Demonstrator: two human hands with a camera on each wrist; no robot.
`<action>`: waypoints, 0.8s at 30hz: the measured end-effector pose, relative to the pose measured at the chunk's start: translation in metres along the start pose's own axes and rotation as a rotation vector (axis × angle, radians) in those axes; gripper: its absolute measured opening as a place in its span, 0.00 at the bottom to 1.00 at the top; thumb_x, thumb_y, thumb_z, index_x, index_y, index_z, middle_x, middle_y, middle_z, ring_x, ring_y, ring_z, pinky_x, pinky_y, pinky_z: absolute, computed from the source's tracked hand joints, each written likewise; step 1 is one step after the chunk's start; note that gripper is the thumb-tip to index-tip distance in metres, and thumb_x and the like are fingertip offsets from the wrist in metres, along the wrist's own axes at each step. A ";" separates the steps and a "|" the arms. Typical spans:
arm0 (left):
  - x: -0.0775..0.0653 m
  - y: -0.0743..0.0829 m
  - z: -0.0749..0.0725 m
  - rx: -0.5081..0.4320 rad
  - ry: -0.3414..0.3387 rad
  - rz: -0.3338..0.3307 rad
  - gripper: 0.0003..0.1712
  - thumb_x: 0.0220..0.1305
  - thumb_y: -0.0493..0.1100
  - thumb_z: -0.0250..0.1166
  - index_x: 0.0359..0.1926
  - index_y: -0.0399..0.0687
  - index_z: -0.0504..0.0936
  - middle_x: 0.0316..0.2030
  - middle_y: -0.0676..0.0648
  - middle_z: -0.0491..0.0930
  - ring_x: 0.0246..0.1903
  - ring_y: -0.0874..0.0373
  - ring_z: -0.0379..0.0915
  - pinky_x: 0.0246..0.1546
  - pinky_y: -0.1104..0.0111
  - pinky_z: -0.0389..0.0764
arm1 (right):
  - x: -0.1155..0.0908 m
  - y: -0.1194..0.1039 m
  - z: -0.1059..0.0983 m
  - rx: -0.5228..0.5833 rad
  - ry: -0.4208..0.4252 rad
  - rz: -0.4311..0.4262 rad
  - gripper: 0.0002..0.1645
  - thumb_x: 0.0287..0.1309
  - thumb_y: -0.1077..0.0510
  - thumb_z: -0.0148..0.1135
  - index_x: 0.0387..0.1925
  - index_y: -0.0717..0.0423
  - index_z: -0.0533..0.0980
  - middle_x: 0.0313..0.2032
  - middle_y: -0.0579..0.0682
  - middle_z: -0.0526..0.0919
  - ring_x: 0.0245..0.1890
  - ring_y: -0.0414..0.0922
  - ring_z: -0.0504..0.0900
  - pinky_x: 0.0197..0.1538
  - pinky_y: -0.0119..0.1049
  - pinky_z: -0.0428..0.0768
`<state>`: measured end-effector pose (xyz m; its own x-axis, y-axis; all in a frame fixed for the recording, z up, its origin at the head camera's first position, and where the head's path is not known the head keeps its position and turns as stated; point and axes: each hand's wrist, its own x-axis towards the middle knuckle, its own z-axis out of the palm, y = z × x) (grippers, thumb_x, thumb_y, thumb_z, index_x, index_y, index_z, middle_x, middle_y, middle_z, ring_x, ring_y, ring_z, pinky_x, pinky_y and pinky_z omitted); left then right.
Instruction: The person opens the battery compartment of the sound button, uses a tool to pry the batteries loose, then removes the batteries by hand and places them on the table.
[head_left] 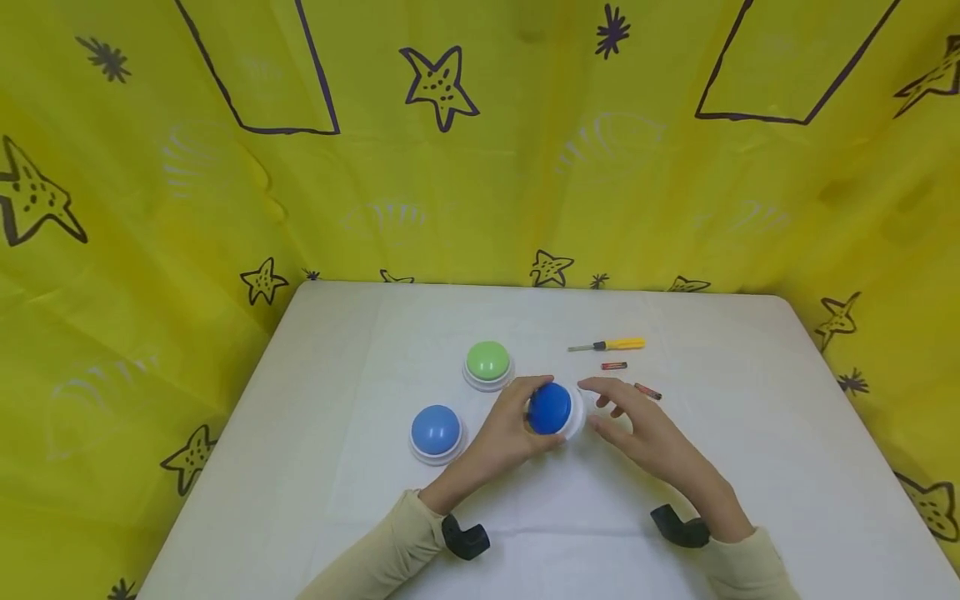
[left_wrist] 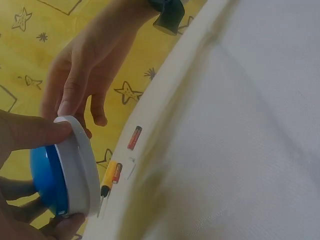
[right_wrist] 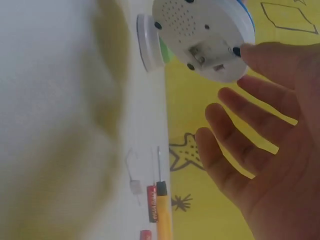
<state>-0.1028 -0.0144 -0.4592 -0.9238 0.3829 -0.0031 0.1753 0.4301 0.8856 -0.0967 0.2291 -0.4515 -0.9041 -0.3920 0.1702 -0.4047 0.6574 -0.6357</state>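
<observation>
My left hand point(head_left: 513, 429) grips a dark blue push button with a white base point(head_left: 551, 408) by its rim, lifted off the table. The right wrist view shows the button's underside point(right_wrist: 200, 37), with speaker holes, dark round feet and an uncovered battery slot that looks bare of batteries. My right hand point(head_left: 637, 425) is beside the base, fingers spread and slightly bent. Its thumb point(right_wrist: 270, 57) is at the rim; whether it touches I cannot tell. A lighter blue button point(head_left: 436, 431) and a green button point(head_left: 487, 362) sit on the table to the left.
A screwdriver with a yellow handle point(head_left: 624, 343) lies beyond my right hand on the white table point(head_left: 337, 333). Near it are two small red-and-black batteries, one battery point(head_left: 614, 366) and another battery point(head_left: 648, 391), plus a small pale piece point(right_wrist: 136, 187). A yellow curtain point(head_left: 480, 192) surrounds the table.
</observation>
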 end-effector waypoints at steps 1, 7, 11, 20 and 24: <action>0.000 0.000 0.001 0.015 -0.004 0.012 0.47 0.57 0.45 0.79 0.76 0.51 0.68 0.71 0.44 0.70 0.71 0.45 0.68 0.66 0.49 0.79 | -0.001 0.000 0.002 0.001 -0.005 -0.011 0.30 0.70 0.56 0.67 0.70 0.47 0.72 0.64 0.51 0.81 0.52 0.47 0.81 0.51 0.37 0.84; 0.002 0.001 0.007 0.143 -0.029 0.079 0.47 0.56 0.46 0.81 0.75 0.47 0.70 0.71 0.43 0.73 0.68 0.46 0.69 0.64 0.53 0.81 | -0.014 -0.003 0.005 -0.021 -0.026 0.024 0.30 0.68 0.56 0.69 0.69 0.48 0.73 0.66 0.50 0.80 0.58 0.49 0.80 0.53 0.42 0.85; 0.003 -0.001 0.016 0.233 -0.030 0.138 0.49 0.54 0.48 0.82 0.74 0.46 0.70 0.69 0.45 0.77 0.64 0.49 0.71 0.62 0.60 0.79 | -0.024 -0.001 0.005 -0.062 -0.034 0.060 0.30 0.65 0.58 0.71 0.68 0.49 0.75 0.63 0.51 0.82 0.57 0.49 0.81 0.54 0.44 0.85; 0.005 -0.005 0.035 0.335 -0.048 0.220 0.50 0.53 0.51 0.83 0.74 0.47 0.70 0.65 0.47 0.81 0.60 0.53 0.70 0.59 0.68 0.76 | -0.036 0.005 0.008 -0.145 -0.051 0.125 0.28 0.59 0.64 0.74 0.61 0.54 0.77 0.53 0.48 0.85 0.49 0.44 0.80 0.53 0.45 0.84; 0.006 -0.007 0.040 0.330 -0.047 0.211 0.51 0.52 0.50 0.83 0.75 0.47 0.69 0.66 0.47 0.80 0.60 0.52 0.69 0.59 0.66 0.76 | -0.036 0.007 0.014 -0.167 -0.053 0.125 0.27 0.59 0.63 0.74 0.60 0.56 0.78 0.51 0.49 0.86 0.47 0.44 0.80 0.51 0.44 0.84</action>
<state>-0.0955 0.0177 -0.4837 -0.8408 0.5243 0.1349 0.4664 0.5750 0.6722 -0.0650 0.2392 -0.4723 -0.9421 -0.3309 0.0551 -0.3107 0.7986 -0.5154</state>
